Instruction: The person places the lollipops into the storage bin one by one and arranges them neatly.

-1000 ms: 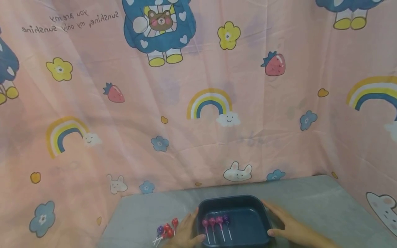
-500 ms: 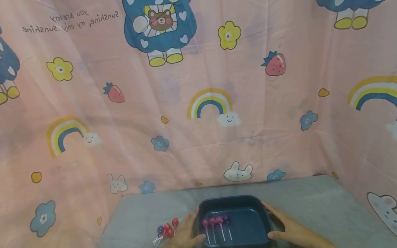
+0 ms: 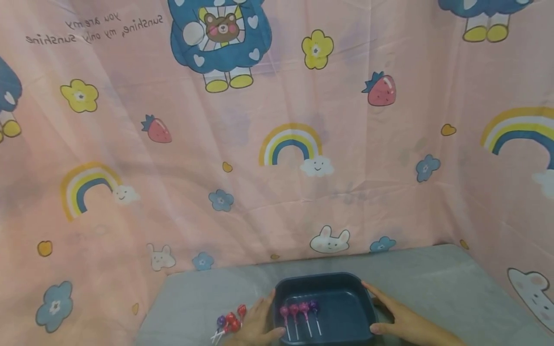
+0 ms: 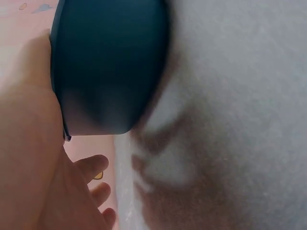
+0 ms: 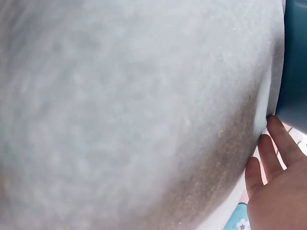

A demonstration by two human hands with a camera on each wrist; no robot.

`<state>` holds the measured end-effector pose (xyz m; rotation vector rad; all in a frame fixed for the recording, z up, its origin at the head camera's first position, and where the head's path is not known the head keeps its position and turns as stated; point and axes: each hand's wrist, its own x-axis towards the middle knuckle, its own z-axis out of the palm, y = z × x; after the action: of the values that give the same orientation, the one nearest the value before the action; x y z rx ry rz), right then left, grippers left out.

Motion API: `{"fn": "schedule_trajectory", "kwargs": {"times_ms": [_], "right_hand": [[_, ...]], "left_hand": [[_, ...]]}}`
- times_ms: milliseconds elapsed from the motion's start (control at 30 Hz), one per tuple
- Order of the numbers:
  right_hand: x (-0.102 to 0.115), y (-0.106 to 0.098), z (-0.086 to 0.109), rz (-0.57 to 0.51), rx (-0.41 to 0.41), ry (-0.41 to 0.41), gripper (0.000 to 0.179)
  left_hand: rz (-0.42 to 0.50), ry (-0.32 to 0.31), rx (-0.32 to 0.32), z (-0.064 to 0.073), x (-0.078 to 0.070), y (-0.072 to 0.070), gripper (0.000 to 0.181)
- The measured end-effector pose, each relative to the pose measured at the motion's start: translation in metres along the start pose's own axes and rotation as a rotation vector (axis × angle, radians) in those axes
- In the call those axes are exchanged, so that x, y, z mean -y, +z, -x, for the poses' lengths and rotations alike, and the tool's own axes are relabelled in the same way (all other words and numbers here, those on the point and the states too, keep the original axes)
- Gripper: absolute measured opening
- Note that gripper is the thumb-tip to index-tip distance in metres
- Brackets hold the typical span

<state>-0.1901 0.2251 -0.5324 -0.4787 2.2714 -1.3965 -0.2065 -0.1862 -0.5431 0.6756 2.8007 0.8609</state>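
A dark blue rectangular tray [image 3: 346, 315] stands on the table in the head view. Several wrapped lollipops [image 3: 304, 306], pink ones and a purple one, lie in a row at its left side, sticks toward me. My left hand [image 3: 257, 324] rests against the tray's left side, its fingers extended. On the right side, my right hand [image 3: 400, 319] touches the tray with thumb and fingers spread apart. The left wrist view has the left hand [image 4: 36, 158] along the rim of the tray [image 4: 110, 67]. Straight fingers of the right hand [image 5: 283, 191] reach the tray [image 5: 295, 67] in the right wrist view.
Beside my left hand lies a small pile of red and purple lollipops [image 3: 232, 322], partly hidden by that hand. A grey cloth covers the table [image 3: 433, 283]. Behind it hangs a pink printed curtain [image 3: 277, 206], which also closes off the right side.
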Motion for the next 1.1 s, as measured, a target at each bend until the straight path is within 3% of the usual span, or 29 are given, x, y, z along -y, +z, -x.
{"fn": "schedule_trajectory", "kwargs": {"times_ms": [167,300,467,600,700,933,1100], "right_hand": [[-0.001,0.001,-0.001,0.005,-0.013,0.005,0.080],[-0.003,0.001,-0.001,0.009,-0.014,0.002,0.081],[-0.005,0.001,0.000,-0.007,-0.007,-0.009,0.081],[-0.004,0.000,-0.002,-0.003,-0.008,0.006,0.080],[-0.003,0.000,-0.003,0.004,-0.002,0.017,0.079],[-0.003,-0.003,-0.004,0.030,-0.006,0.001,0.081],[-0.002,-0.003,-0.003,0.012,0.005,0.004,0.080]], "left_hand": [[-0.046,0.108,-0.101,0.002,-0.003,-0.006,0.084],[-0.082,0.156,-0.200,0.007,-0.009,-0.025,0.074],[-0.036,0.010,-0.310,0.020,-0.005,-0.055,0.050],[0.031,-0.082,-0.433,0.029,0.012,-0.074,0.040],[0.060,-0.156,-0.467,0.036,0.024,-0.089,0.036],[0.161,-0.334,-0.444,0.051,0.050,-0.106,0.029],[0.231,-0.387,-0.353,0.059,0.074,-0.103,0.028]]}}
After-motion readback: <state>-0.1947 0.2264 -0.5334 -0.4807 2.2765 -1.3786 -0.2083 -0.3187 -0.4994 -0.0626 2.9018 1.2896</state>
